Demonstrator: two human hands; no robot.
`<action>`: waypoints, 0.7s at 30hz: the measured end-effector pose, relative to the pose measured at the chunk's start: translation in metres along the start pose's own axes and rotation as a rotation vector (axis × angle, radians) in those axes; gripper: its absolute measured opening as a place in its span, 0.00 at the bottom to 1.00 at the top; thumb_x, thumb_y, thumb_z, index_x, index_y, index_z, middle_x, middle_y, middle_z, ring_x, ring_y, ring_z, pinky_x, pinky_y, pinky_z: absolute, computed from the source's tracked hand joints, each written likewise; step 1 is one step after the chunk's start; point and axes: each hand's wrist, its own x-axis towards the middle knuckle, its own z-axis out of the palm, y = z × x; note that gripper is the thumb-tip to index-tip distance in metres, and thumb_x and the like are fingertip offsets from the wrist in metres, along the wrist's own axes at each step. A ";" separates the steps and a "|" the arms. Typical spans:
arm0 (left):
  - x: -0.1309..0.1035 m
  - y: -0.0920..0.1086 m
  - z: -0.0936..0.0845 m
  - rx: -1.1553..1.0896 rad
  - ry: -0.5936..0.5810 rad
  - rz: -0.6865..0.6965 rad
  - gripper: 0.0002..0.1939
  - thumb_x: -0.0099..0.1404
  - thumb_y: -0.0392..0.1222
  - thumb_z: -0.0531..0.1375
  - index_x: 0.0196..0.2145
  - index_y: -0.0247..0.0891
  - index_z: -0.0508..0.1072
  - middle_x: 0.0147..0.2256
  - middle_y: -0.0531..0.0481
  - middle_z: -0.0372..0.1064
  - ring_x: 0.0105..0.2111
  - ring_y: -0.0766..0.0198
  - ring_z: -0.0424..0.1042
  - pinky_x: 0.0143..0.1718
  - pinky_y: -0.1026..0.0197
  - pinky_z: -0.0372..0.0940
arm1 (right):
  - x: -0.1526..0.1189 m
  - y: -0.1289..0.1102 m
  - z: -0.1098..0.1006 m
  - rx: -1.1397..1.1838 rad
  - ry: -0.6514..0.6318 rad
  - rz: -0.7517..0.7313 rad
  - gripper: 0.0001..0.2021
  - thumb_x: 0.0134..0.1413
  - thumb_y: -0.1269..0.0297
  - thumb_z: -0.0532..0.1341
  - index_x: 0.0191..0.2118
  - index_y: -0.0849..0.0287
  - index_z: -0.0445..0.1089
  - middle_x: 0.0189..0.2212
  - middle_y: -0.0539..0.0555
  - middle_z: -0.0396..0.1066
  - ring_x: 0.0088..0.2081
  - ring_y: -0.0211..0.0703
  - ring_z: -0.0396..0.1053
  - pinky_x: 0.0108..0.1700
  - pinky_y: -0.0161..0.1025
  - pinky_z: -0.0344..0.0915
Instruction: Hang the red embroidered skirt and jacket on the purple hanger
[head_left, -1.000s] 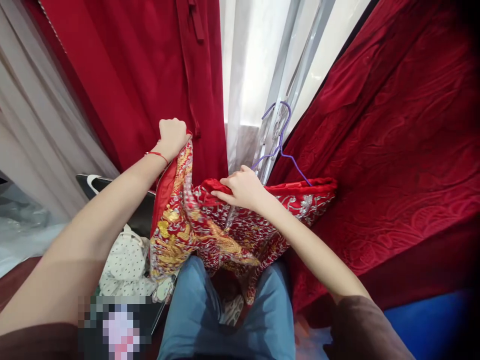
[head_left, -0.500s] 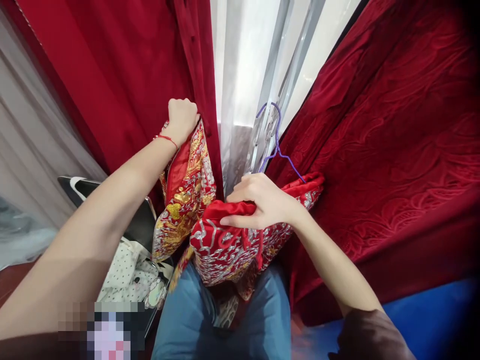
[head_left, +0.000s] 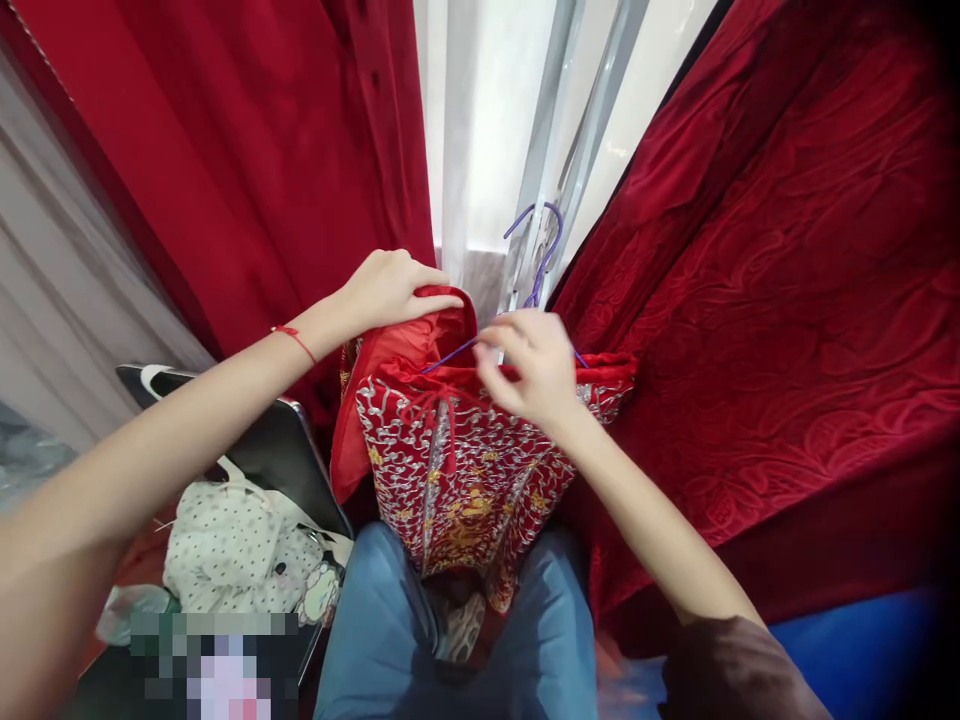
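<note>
A red skirt [head_left: 472,470] with silver and gold embroidery hangs over my knees, a thin red tie knotted at its top edge. My left hand [head_left: 397,290], wearing a red string on its wrist, grips the plain red lining side at the upper left. The purple wire hanger [head_left: 451,357] slopes down into the skirt's top on both sides, its hook [head_left: 555,225] sticking up by the grey poles. Over the middle of the hanger is my right hand [head_left: 532,370], slightly blurred, fingers loosely curled and thumb apart; I see no cloth in it.
Red curtains [head_left: 300,180] hang on the left, with patterned red velvet [head_left: 787,330] on the right. Grey metal poles [head_left: 551,130] stand between them. A black chair [head_left: 292,450] at the lower left bears a white dotted bag [head_left: 217,550]. Blue flooring [head_left: 862,640] shows at right.
My left hand has come down and right with the skirt's left part, turning its lining outward. My right hand has left the top edge and moved up to the hanger, whose left arm now shows.
</note>
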 end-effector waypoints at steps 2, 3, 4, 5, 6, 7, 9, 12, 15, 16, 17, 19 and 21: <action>-0.002 0.001 -0.009 -0.043 0.055 0.014 0.20 0.67 0.57 0.57 0.43 0.44 0.81 0.33 0.47 0.77 0.38 0.57 0.72 0.48 0.54 0.58 | 0.002 0.022 -0.017 -0.026 0.170 0.250 0.14 0.66 0.57 0.53 0.40 0.59 0.73 0.39 0.60 0.73 0.45 0.52 0.69 0.50 0.52 0.62; 0.000 0.003 -0.012 -0.060 0.070 0.030 0.20 0.68 0.57 0.56 0.43 0.44 0.81 0.34 0.47 0.78 0.38 0.57 0.72 0.48 0.54 0.58 | 0.005 0.034 -0.025 0.010 0.164 0.366 0.15 0.65 0.56 0.54 0.39 0.59 0.73 0.37 0.60 0.74 0.42 0.51 0.70 0.49 0.51 0.64; 0.002 0.005 -0.014 -0.073 0.079 0.046 0.20 0.68 0.57 0.56 0.43 0.44 0.82 0.34 0.48 0.78 0.38 0.58 0.72 0.48 0.54 0.58 | 0.008 0.046 -0.031 0.089 0.074 0.478 0.15 0.64 0.54 0.55 0.37 0.59 0.74 0.33 0.59 0.74 0.39 0.50 0.72 0.46 0.50 0.66; 0.006 0.008 -0.015 -0.080 0.081 0.058 0.20 0.67 0.57 0.56 0.43 0.44 0.82 0.35 0.48 0.79 0.39 0.58 0.73 0.48 0.54 0.58 | 0.012 0.057 -0.037 0.208 -0.084 0.585 0.17 0.63 0.51 0.56 0.34 0.59 0.74 0.29 0.58 0.74 0.34 0.48 0.73 0.42 0.48 0.68; 0.010 0.010 -0.015 -0.084 0.075 0.067 0.20 0.67 0.57 0.57 0.43 0.44 0.82 0.35 0.48 0.79 0.40 0.57 0.73 0.49 0.54 0.58 | 0.017 0.067 -0.042 0.341 -0.259 0.679 0.19 0.63 0.49 0.56 0.32 0.58 0.74 0.26 0.57 0.74 0.31 0.47 0.73 0.39 0.47 0.69; 0.015 0.013 -0.014 -0.085 0.066 0.073 0.19 0.67 0.57 0.57 0.42 0.44 0.82 0.35 0.48 0.79 0.40 0.57 0.73 0.49 0.54 0.58 | 0.022 0.074 -0.046 0.468 -0.427 0.758 0.21 0.62 0.46 0.57 0.30 0.58 0.75 0.24 0.56 0.74 0.28 0.45 0.73 0.37 0.45 0.70; 0.024 0.019 -0.009 -0.093 0.044 0.088 0.18 0.66 0.55 0.57 0.41 0.44 0.83 0.34 0.48 0.79 0.40 0.57 0.73 0.49 0.54 0.58 | 0.030 0.083 -0.054 0.665 -0.650 0.874 0.21 0.58 0.44 0.61 0.30 0.57 0.76 0.22 0.55 0.75 0.25 0.44 0.73 0.34 0.43 0.71; 0.034 0.028 -0.002 -0.144 -0.003 0.145 0.16 0.65 0.53 0.59 0.39 0.44 0.83 0.31 0.49 0.79 0.37 0.59 0.74 0.45 0.57 0.59 | 0.040 0.085 -0.061 0.808 -0.782 0.966 0.18 0.51 0.46 0.68 0.32 0.57 0.77 0.25 0.56 0.77 0.26 0.43 0.74 0.31 0.41 0.73; 0.038 0.036 -0.001 -0.215 -0.041 0.173 0.15 0.63 0.53 0.60 0.35 0.43 0.84 0.29 0.49 0.78 0.33 0.62 0.73 0.41 0.59 0.60 | 0.051 0.083 -0.065 0.837 -0.843 0.986 0.15 0.48 0.50 0.71 0.31 0.57 0.76 0.26 0.56 0.77 0.29 0.43 0.75 0.31 0.39 0.74; 0.038 0.038 -0.002 -0.237 -0.036 0.164 0.15 0.62 0.53 0.61 0.34 0.42 0.84 0.29 0.49 0.78 0.32 0.62 0.72 0.39 0.59 0.59 | 0.054 0.083 -0.065 0.816 -0.840 0.987 0.14 0.47 0.51 0.72 0.30 0.57 0.76 0.25 0.55 0.76 0.29 0.43 0.76 0.31 0.38 0.74; 0.038 0.040 -0.003 -0.261 -0.020 0.144 0.16 0.62 0.53 0.61 0.33 0.41 0.83 0.28 0.49 0.78 0.31 0.63 0.72 0.38 0.60 0.59 | 0.058 0.083 -0.065 0.781 -0.821 0.986 0.13 0.47 0.53 0.72 0.28 0.57 0.76 0.25 0.54 0.76 0.30 0.43 0.76 0.31 0.38 0.74; 0.036 0.043 -0.004 -0.339 0.033 0.084 0.16 0.61 0.52 0.62 0.31 0.38 0.83 0.26 0.49 0.77 0.30 0.64 0.71 0.36 0.60 0.59 | 0.066 0.083 -0.064 0.688 -0.776 0.978 0.13 0.44 0.55 0.74 0.26 0.57 0.75 0.23 0.53 0.74 0.30 0.43 0.75 0.31 0.38 0.73; 0.035 0.043 -0.003 -0.481 0.091 0.013 0.16 0.61 0.51 0.62 0.30 0.35 0.83 0.24 0.50 0.75 0.30 0.63 0.70 0.34 0.61 0.60 | 0.072 0.085 -0.059 0.593 -0.755 0.942 0.15 0.39 0.54 0.76 0.24 0.57 0.74 0.21 0.52 0.73 0.29 0.43 0.75 0.30 0.38 0.73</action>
